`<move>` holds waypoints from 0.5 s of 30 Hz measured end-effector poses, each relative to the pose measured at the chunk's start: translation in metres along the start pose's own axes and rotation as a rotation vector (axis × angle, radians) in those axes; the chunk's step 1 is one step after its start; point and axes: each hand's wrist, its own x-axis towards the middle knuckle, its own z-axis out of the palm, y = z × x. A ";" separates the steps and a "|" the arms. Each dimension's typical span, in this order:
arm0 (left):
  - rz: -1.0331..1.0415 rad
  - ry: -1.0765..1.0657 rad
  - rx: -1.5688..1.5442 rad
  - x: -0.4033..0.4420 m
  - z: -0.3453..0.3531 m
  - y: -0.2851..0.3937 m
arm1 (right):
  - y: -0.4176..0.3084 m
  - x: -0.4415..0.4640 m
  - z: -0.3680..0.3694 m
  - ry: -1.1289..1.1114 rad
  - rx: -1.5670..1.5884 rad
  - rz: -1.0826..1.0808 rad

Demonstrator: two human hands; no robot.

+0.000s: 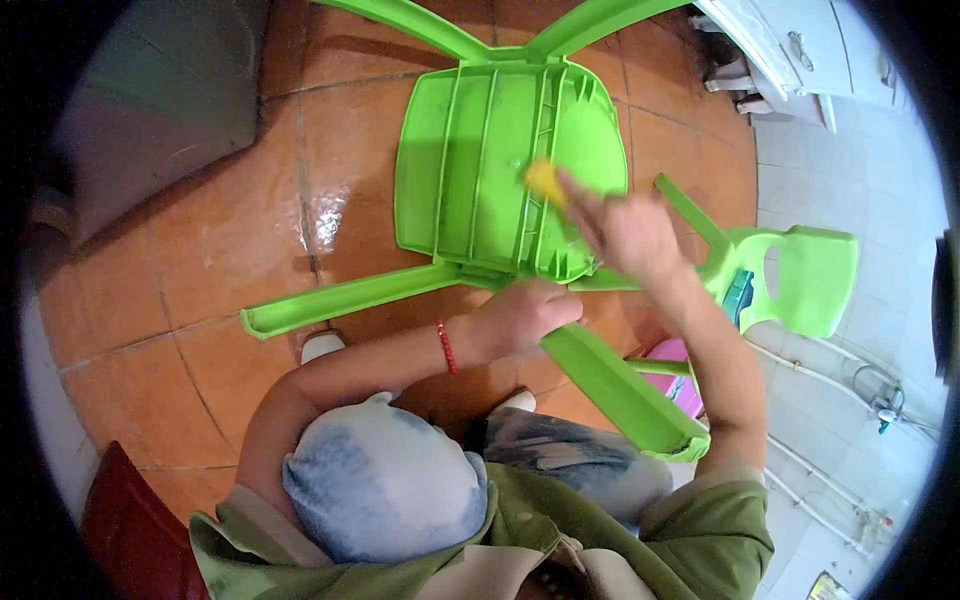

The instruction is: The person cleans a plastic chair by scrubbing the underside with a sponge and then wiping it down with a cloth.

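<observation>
right hand (635,235) pinched a yellow pad (544,182) over the upturned chair (505,165). left hand (525,318) curled around one leg (625,395), beside the seat.

Head view, one, worn by the person: set above the wearer's chest, facing forward and steeply down. Lens: very wide, straight lines bowed, dark rounded border at the corners. Foot of frame: green shirt (700,535), close up, seen from above. Mid-frame: left hand (525,318) and right hand (632,238), within arm's reach of the wearer; green chair (500,150) at the same close range, underside of seat towards the lens. Backdrop: tiled floor (215,265), running to its right edge, where the white wall (815,180) stands, seen aslant
</observation>
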 end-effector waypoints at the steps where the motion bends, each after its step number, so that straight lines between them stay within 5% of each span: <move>1: 0.020 0.035 -0.015 0.001 0.001 0.000 | -0.006 -0.020 0.002 -0.050 -0.011 -0.096; 4: 0.058 0.095 -0.019 0.003 0.003 0.002 | -0.015 -0.049 0.007 -0.137 0.055 -0.215; 7: 0.037 0.062 0.034 0.000 -0.001 0.003 | 0.002 -0.019 0.002 0.020 -0.140 -0.237; 11: 0.005 0.044 0.007 0.001 -0.001 0.004 | 0.043 0.071 0.010 0.251 -0.001 0.132; 15: -0.006 0.018 0.028 0.002 -0.003 0.002 | 0.024 0.054 0.037 0.275 0.099 0.182</move>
